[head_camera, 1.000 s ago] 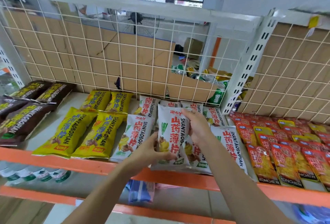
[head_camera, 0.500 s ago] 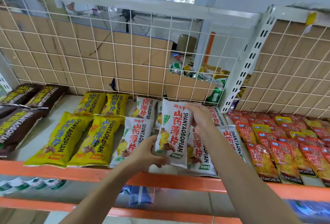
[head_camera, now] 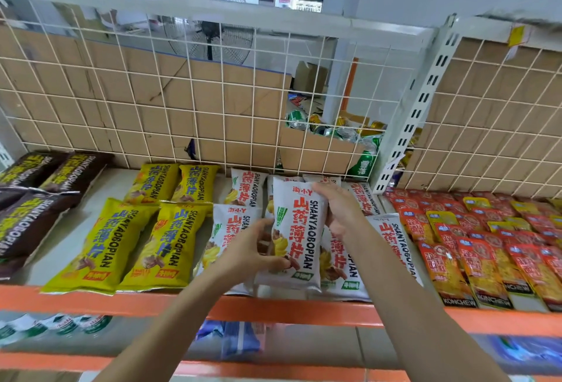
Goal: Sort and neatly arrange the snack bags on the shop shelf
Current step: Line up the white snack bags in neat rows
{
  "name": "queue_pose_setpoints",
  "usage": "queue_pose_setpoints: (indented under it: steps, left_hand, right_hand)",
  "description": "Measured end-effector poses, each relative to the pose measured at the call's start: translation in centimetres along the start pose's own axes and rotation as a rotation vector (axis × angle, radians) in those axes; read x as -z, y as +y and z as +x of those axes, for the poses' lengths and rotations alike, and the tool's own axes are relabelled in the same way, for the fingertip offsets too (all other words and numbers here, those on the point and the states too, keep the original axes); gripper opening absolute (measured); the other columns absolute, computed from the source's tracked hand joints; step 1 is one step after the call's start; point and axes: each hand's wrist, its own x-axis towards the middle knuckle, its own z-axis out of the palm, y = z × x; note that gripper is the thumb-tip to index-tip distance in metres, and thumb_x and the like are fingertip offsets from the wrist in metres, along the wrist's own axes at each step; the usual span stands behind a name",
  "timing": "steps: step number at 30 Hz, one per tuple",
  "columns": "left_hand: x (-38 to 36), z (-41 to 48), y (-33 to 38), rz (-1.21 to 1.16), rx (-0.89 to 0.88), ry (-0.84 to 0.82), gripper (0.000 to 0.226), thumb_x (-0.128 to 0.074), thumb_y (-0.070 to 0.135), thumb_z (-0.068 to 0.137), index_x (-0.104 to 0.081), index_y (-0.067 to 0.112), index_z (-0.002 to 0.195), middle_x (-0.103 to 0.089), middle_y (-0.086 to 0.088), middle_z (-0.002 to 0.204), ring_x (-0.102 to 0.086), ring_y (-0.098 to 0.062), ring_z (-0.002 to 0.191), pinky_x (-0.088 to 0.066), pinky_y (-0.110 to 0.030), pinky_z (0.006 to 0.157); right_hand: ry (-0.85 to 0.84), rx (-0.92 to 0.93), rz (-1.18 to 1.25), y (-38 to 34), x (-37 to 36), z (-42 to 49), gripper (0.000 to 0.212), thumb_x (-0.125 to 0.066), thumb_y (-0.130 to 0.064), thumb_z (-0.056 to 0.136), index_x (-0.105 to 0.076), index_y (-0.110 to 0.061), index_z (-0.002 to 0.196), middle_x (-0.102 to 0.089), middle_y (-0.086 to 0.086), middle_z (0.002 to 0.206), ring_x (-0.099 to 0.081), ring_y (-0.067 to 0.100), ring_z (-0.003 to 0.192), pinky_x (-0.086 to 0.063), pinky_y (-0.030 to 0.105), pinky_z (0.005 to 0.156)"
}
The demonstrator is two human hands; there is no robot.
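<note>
Your hands both hold one white snack bag (head_camera: 299, 229) over the middle of the shelf (head_camera: 100, 187).
Your left hand (head_camera: 243, 255) curls round the bag's lower left edge with the thumb across the front. Your right hand (head_camera: 340, 208) grips its upper right edge, though how those fingertips lie is hard to make out. The bag sits tilted above the other white bags (head_camera: 392, 244) and hides much of them, so you cannot count them. Yellow bags (head_camera: 164, 244) lie in two rows just to the left. Brown bags (head_camera: 30, 214) beyond them are cut off at the frame edge. Red packets (head_camera: 486, 244) fill the right side, their small print blurred. Blue packs (head_camera: 237, 342) on the lower shelf show only as smears.
</note>
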Motion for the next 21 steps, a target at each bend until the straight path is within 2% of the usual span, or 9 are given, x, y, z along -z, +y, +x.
queue_pose_setpoints:
  steps: [3, 6, 10, 13, 16, 18, 21]
  left_hand:
    - [-0.5, 0.1, -0.5, 0.027, -0.006, 0.012, 0.060, -0.081, 0.005, 0.066, -0.053, 0.015, 0.118, -0.069, 0.005, 0.094, -0.067, -0.009, 0.087, -0.055, -0.032, 0.084]
    - [-0.6, 0.1, -0.9, -0.001, 0.006, 0.030, 0.040, -0.080, 0.005, 0.067, -0.060, 0.017, 0.098, -0.071, 0.002, 0.087, -0.069, -0.011, 0.083, -0.055, -0.036, 0.085]
    - [-0.2, 0.2, -1.1, 0.048, 0.040, -0.004, 0.033, -0.080, 0.006, 0.067, -0.059, 0.018, 0.090, -0.071, 0.002, 0.086, -0.068, -0.013, 0.085, -0.054, -0.036, 0.086]
    - [0.4, 0.2, -0.4, 0.105, 0.057, -0.034, 0.039, -0.078, 0.005, 0.071, -0.056, 0.014, 0.102, -0.067, 0.002, 0.096, -0.065, -0.015, 0.093, -0.051, -0.032, 0.089]
    - [0.7, 0.6, 0.6, 0.091, -0.004, 0.073, 0.059, -0.074, 0.008, 0.076, -0.045, 0.013, 0.127, -0.059, 0.002, 0.114, -0.059, -0.017, 0.104, -0.048, -0.034, 0.094]
    - [0.8, 1.3, 1.2, 0.059, -0.010, 0.139, 0.055, -0.068, 0.011, 0.082, -0.042, 0.015, 0.131, -0.057, 0.002, 0.116, -0.057, -0.019, 0.108, -0.049, -0.035, 0.093]
    - [1.1, 3.2, 1.5, -0.050, 0.044, 0.185, 0.046, -0.060, 0.014, 0.089, -0.043, 0.013, 0.132, -0.059, -0.003, 0.122, -0.058, -0.020, 0.108, -0.051, -0.034, 0.089]
  right_hand:
    - [0.024, -0.014, 0.016, 0.4, 0.0, -0.1, 0.012, -0.064, -0.009, 0.085, -0.054, -0.011, 0.080, -0.068, 0.002, 0.055, -0.065, 0.016, 0.059, -0.053, 0.037, 0.070]
    - [0.074, -0.042, 0.053, 0.8, 0.1, 0.2, 0.009, -0.064, -0.009, 0.085, -0.056, -0.010, 0.082, -0.068, 0.003, 0.055, -0.066, 0.016, 0.056, -0.054, 0.034, 0.064]
    - [0.093, -0.057, 0.044, 1.5, 0.2, 0.3, 0.011, -0.064, -0.012, 0.085, -0.058, -0.010, 0.076, -0.069, 0.004, 0.057, -0.065, 0.021, 0.065, -0.053, 0.039, 0.074]
    - [0.067, -0.050, 0.029, 2.0, 0.0, 0.2, 0.009, -0.063, -0.009, 0.086, -0.057, -0.009, 0.080, -0.069, 0.009, 0.067, -0.064, 0.022, 0.066, -0.053, 0.041, 0.076]
    - [0.016, -0.028, -0.029, 2.2, -0.4, 0.3, 0.004, -0.063, -0.010, 0.086, -0.059, -0.008, 0.087, -0.070, 0.008, 0.074, -0.066, 0.022, 0.070, -0.054, 0.041, 0.079]
    - [0.001, -0.023, -0.069, 2.4, -0.6, 0.4, 0.006, -0.063, -0.011, 0.087, -0.057, -0.008, 0.089, -0.071, 0.005, 0.071, -0.067, 0.018, 0.066, -0.054, 0.034, 0.068]
    - [0.005, -0.025, -0.130, 2.9, -1.0, 0.7, 0.025, -0.062, -0.014, 0.088, -0.047, -0.010, 0.107, -0.069, 0.013, 0.094, -0.069, 0.018, 0.070, -0.054, 0.031, 0.062]
